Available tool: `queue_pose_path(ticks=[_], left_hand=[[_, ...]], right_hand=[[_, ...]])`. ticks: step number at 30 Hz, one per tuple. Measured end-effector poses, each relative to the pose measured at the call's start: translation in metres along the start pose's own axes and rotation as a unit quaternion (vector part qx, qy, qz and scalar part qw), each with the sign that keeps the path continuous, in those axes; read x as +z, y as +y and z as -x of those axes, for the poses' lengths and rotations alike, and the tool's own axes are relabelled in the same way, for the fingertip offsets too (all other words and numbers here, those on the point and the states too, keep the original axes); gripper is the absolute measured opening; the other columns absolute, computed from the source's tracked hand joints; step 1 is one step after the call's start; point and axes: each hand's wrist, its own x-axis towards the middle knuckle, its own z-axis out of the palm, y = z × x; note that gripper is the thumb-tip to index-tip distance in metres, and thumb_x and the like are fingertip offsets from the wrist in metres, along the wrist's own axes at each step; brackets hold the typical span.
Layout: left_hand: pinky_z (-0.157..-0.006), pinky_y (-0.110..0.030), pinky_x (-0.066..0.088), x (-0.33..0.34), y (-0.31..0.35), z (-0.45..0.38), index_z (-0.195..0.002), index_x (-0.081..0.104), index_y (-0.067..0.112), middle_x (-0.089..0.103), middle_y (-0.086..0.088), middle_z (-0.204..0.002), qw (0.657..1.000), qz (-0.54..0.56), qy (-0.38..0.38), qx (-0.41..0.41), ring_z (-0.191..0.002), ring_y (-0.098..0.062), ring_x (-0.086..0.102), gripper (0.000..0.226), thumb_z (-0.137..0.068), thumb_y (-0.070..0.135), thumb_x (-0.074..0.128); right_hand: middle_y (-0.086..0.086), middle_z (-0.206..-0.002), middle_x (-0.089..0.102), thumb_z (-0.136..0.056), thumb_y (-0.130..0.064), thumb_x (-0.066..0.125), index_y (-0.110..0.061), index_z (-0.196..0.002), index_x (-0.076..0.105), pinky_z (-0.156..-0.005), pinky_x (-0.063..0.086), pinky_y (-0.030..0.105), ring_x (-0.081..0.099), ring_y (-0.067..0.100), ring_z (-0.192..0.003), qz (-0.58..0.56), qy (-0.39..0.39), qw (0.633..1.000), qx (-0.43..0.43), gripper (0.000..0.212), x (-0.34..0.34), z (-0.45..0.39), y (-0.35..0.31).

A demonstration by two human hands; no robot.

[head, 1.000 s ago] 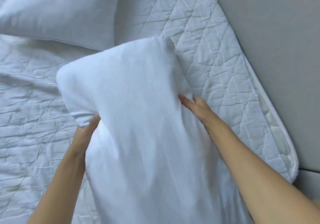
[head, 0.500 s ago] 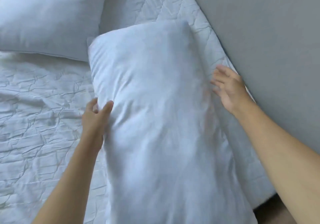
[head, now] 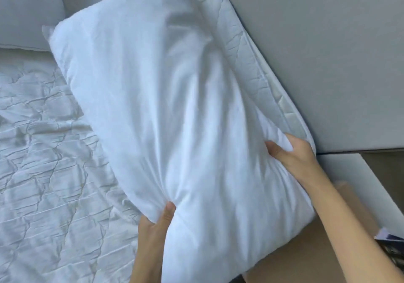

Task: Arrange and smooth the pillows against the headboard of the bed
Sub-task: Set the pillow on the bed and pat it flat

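Observation:
A large white pillow (head: 175, 112) lies slanted across the corner of the bed, its far end near the grey headboard (head: 317, 42). My left hand (head: 156, 223) pinches its lower left edge, thumb on top and fabric bunched around it. My right hand (head: 293, 153) grips its right edge beside the mattress border (head: 258, 73). A second white pillow (head: 26, 14) rests at the top left against the headboard side, partly cut off by the frame.
The wrinkled quilted white bed cover (head: 48, 156) fills the left. A white surface (head: 358, 178) stands by the bed at the right, with a dark object (head: 393, 247) at the frame edge. Brown floor (head: 295, 261) shows below the pillow.
Both hands have slid down the pillow toward me and closed on its edges; the right hand was open and off the pillow half a second ago. The pillow now sits more slanted.

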Motion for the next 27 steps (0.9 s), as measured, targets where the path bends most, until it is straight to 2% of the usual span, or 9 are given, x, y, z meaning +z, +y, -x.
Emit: queue_pose_path(ticks=[5, 8, 11, 13, 15, 19, 22, 25, 27], left_hand=[[-0.070, -0.027, 0.059, 0.013, -0.013, 0.002, -0.102, 0.070, 0.011, 0.079, 0.000, -0.085, 0.979, -0.115, -0.168, -0.011, -0.077, -0.009, 0.072, 0.031, -0.077, 0.027, 0.078], [-0.069, -0.036, 0.052, -0.016, 0.017, -0.041, -0.109, 0.065, 0.009, 0.072, -0.011, -0.074, 0.993, -0.034, -0.113, -0.023, -0.072, -0.024, 0.066, 0.064, -0.062, 0.053, 0.070], [-0.078, -0.042, 0.060, -0.030, 0.077, -0.095, -0.132, 0.055, 0.005, 0.071, -0.017, -0.115, 0.993, 0.110, -0.026, 0.040, -0.100, -0.031, 0.068, 0.067, -0.086, 0.053, 0.064], [-0.090, -0.042, 0.058, -0.023, 0.124, -0.124, -0.140, 0.052, 0.010, 0.069, -0.008, -0.127, 0.984, 0.162, 0.021, 0.078, -0.111, -0.022, 0.068, 0.072, -0.083, 0.055, 0.057], [-0.101, -0.048, 0.051, -0.013, 0.160, -0.142, -0.140, 0.053, 0.012, 0.065, -0.009, -0.134, 0.979, 0.182, 0.035, 0.081, -0.119, -0.025, 0.064, 0.069, -0.086, 0.055, 0.056], [-0.065, -0.037, 0.060, 0.008, 0.200, -0.156, -0.107, 0.071, 0.016, 0.075, -0.002, -0.094, 0.989, 0.126, -0.019, 0.077, -0.084, -0.020, 0.074, 0.024, -0.089, 0.031, 0.064], [-0.076, -0.035, 0.057, 0.013, 0.207, -0.153, -0.084, 0.061, 0.012, 0.061, -0.007, -0.108, 0.995, 0.092, 0.021, 0.013, -0.092, -0.021, 0.072, 0.024, -0.091, 0.035, 0.058], [-0.057, -0.022, 0.059, 0.017, 0.229, -0.154, -0.111, 0.064, 0.022, 0.065, 0.001, -0.119, 0.977, 0.154, -0.018, 0.148, -0.077, -0.003, 0.075, 0.048, -0.080, 0.059, 0.065], [-0.076, -0.035, 0.062, 0.021, 0.245, -0.167, -0.130, 0.059, 0.017, 0.068, -0.007, -0.127, 0.975, 0.104, -0.010, 0.194, -0.102, -0.018, 0.073, 0.060, -0.081, 0.046, 0.073]], right_hand=[[-0.007, -0.070, 0.069, -0.088, -0.021, 0.072, -0.011, -0.077, 0.070, -0.062, 0.042, 0.025, 0.060, 0.008, -0.069, 0.174, -0.034, 0.984, 0.033, 0.015, -0.056, -0.008, 0.033], [0.005, -0.091, 0.070, -0.088, -0.030, 0.070, -0.012, -0.108, 0.070, -0.074, 0.044, 0.026, 0.062, 0.006, -0.076, 0.186, -0.037, 0.980, 0.059, 0.027, -0.053, -0.038, 0.022], [-0.010, -0.111, 0.066, -0.082, -0.054, 0.059, -0.019, -0.136, 0.055, -0.075, 0.043, -0.001, 0.064, -0.013, -0.092, 0.120, -0.038, 0.992, 0.010, 0.065, -0.016, -0.089, -0.029], [-0.005, -0.123, 0.065, -0.074, -0.068, 0.054, -0.016, -0.136, 0.057, -0.091, 0.046, 0.009, 0.063, 0.002, -0.109, 0.120, -0.071, 0.990, -0.023, 0.080, 0.015, -0.127, -0.063], [-0.003, -0.120, 0.071, -0.075, -0.072, 0.060, -0.019, -0.128, 0.063, -0.098, 0.052, 0.031, 0.068, 0.012, -0.109, 0.098, -0.104, 0.989, -0.027, 0.075, 0.041, -0.160, -0.086], [-0.008, -0.089, 0.079, -0.089, -0.025, 0.071, -0.009, -0.120, 0.068, -0.068, 0.059, 0.021, 0.076, 0.008, -0.080, -0.033, -0.158, 0.987, 0.023, 0.034, 0.060, -0.199, -0.110], [-0.004, -0.082, 0.078, -0.084, 0.006, 0.067, -0.006, -0.101, 0.072, -0.068, 0.058, 0.022, 0.074, 0.009, -0.075, -0.067, -0.162, 0.984, -0.031, 0.022, 0.048, -0.213, -0.135], [0.007, -0.101, 0.074, -0.082, 0.008, 0.068, 0.001, -0.116, 0.068, -0.076, 0.059, 0.027, 0.073, 0.015, -0.086, -0.088, -0.128, 0.984, -0.081, 0.035, 0.037, -0.227, -0.162], [0.007, -0.109, 0.073, -0.085, -0.001, 0.071, -0.002, -0.124, 0.065, -0.079, 0.059, 0.031, 0.073, 0.016, -0.093, -0.068, -0.087, 0.991, -0.073, 0.040, 0.036, -0.237, -0.165]])
